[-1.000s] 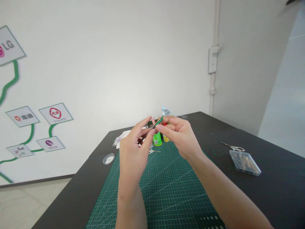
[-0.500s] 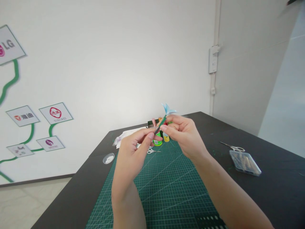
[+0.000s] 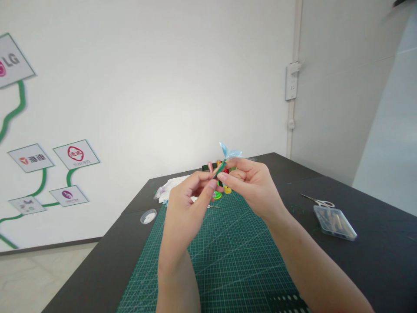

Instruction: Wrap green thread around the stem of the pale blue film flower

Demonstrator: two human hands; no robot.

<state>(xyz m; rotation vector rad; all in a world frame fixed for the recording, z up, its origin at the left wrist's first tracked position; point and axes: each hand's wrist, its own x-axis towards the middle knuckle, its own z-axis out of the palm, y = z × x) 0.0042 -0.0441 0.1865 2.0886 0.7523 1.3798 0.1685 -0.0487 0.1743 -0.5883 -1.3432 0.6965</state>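
A light blue flower-like piece with thin petals sits at the top of a green stem, held up above the far part of the cutting mat. My right hand pinches the stem just under the blue petals with thumb and forefinger. Lower down, my left hand grips the stem's dark lower end between thumb and fingers. The fingertips of both hands are close together and cover part of the stem.
A green gridded mat lies on the black table. Small bottles and white material stand behind my hands. At left is a round dish; at right, scissors and a clear box.
My left hand has shifted slightly right and up along the stem, closer to my right hand. The blue petals have turned a little, and less of the dark lower stem shows.
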